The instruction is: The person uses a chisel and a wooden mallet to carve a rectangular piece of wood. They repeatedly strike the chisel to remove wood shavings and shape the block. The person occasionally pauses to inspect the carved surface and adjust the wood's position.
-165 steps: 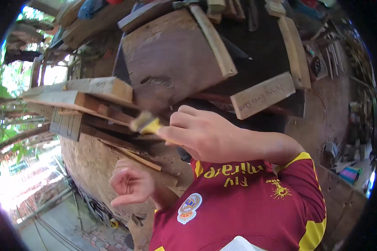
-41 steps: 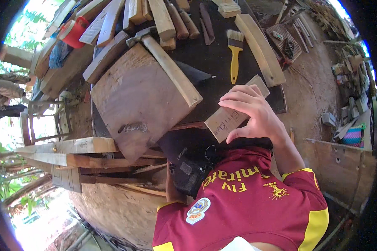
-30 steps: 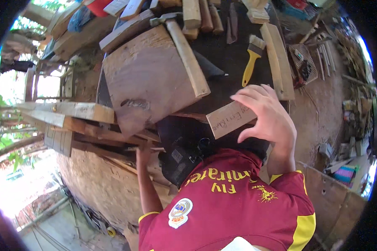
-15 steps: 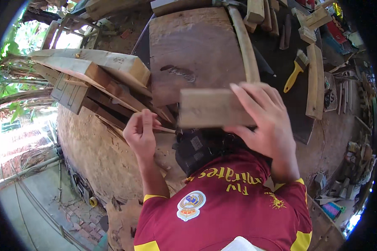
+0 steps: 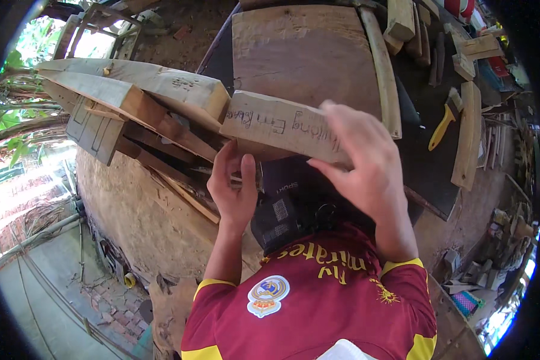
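Note:
A squared wooden block point(image 5: 276, 123) with dark handwriting along its upper face is tilted in front of me. My right hand point(image 5: 366, 159) grips its right end, thumb on the near edge and fingers over the far side. My left hand point(image 5: 233, 186) is just below the block's left end, with thumb and fingers apart and slightly curled. Its fingertips come close to the block's corner; whether they touch it I cannot tell. Beyond the block lies a wide brown wooden board point(image 5: 303, 57) on a dark tabletop.
Long timber pieces point(image 5: 144, 99) are stacked at the left. A pale curved wooden handle point(image 5: 381, 72) lies along the board's right edge. Farther right are a yellow-handled brush point(image 5: 443, 127) and a wooden bar point(image 5: 467, 138). Several wood offcuts point(image 5: 402, 21) sit at the far right.
The block has tilted, bringing its written face into view. My left hand has moved right and up to the block's left end, its fingers spreading. The whole view has shifted slightly.

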Demonstrator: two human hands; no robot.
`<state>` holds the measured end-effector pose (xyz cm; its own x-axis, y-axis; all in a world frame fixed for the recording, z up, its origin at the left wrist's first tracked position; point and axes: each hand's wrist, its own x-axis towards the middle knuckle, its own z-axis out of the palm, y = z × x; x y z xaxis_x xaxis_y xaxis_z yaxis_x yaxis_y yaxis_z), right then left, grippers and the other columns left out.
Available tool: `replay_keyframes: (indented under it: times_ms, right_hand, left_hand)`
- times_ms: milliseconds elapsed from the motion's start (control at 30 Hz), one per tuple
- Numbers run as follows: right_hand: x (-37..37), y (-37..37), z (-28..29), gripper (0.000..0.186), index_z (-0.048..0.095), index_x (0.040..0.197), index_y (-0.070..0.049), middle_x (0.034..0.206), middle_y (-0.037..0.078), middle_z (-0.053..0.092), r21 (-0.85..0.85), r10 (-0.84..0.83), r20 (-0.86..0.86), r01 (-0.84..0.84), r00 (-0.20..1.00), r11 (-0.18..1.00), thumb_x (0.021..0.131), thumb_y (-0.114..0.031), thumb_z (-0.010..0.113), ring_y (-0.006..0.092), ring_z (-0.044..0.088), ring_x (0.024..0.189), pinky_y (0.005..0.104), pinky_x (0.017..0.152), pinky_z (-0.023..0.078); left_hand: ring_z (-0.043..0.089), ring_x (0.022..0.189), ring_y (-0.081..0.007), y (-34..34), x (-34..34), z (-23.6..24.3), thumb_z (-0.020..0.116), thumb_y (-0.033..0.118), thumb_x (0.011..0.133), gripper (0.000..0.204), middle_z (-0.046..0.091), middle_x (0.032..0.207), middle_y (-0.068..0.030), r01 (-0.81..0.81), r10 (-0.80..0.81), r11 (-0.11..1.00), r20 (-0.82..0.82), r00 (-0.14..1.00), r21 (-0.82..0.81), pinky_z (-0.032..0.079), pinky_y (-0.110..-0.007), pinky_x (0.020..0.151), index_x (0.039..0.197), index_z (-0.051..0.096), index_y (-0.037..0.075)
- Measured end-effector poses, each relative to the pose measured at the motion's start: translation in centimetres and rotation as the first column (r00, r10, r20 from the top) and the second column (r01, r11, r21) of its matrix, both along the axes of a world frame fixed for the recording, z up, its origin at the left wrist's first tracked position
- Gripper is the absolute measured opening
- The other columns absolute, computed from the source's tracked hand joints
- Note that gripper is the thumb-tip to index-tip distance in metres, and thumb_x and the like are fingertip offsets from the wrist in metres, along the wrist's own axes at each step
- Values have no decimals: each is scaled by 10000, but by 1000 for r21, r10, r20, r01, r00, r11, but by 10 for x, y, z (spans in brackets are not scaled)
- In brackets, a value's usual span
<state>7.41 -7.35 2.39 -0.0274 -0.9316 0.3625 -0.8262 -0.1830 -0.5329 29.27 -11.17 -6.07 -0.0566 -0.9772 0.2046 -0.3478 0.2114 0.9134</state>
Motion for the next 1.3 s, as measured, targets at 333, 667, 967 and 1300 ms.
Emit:
replay_keyframes:
  times_ms: [333,667,967,1300]
  right_hand:
    - [-19,-30,-15,760,518,1324,-65,1222,142,601,-114,-37,139,53,990,992,635,-141,830,340,540,1173,456,1017,414]
    - [-80,-22,-21,421,599,1144,25,1130,207,632,-143,-436,219,471,873,870,872,-278,702,358,628,1004,404,870,501]
    - [-108,43,-27,325,628,1101,-14,1124,179,643,-271,-554,85,555,828,787,846,-198,711,358,602,1065,409,909,483]
    - [-141,78,-42,382,591,1033,-15,1043,160,602,216,-823,-63,813,564,540,804,-296,709,351,637,895,434,785,517]
  left_hand:
    - [578,925,-124,-1,5,3,607,122,951,340,626,1059,-86,68,-70,988,8,998,140,475,-256,823,1226,533,-63]
    - [541,1001,-185,7,-13,4,666,139,912,419,558,1155,-112,-145,157,982,101,982,-117,462,-309,844,1259,491,-18]
    - [510,1054,-231,21,-49,28,714,131,860,457,499,1220,-119,-140,264,884,229,937,-447,425,-364,908,1242,490,18]
    - [484,1144,-254,29,-104,41,682,40,847,372,510,1216,-136,178,-74,847,220,973,-502,398,-381,984,1178,513,8]
